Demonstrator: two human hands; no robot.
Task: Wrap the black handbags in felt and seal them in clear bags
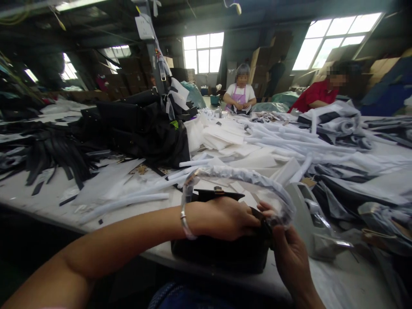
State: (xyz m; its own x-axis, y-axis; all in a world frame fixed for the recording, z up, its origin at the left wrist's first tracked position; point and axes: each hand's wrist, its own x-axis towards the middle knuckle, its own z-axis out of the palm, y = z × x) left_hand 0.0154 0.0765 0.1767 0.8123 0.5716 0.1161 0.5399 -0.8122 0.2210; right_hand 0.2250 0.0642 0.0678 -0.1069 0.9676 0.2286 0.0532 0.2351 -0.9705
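Note:
A black handbag (222,255) stands at the table's near edge, right in front of me. Its handle (244,176) arches up behind my hands, wrapped in clear plastic film. My left hand (230,219) reaches across the bag's top, its fingers closed on the black bag edge at the right end. A silvery bracelet circles that wrist. My right hand (289,249) grips the same right end, where the wrapped handle meets the bag; thumb and fingers pinch there. The exact spot between the fingertips is partly hidden. The bag's flap (219,194) with a small metal clasp sticks up behind my left hand.
A grey tape dispenser (310,223) stands to the right of the bag. White foam tubes and sheets (225,133) spread over the table (128,206). Black bags (138,128) are heaped at left, near dark straps (58,154). Two people (240,92) work across the table.

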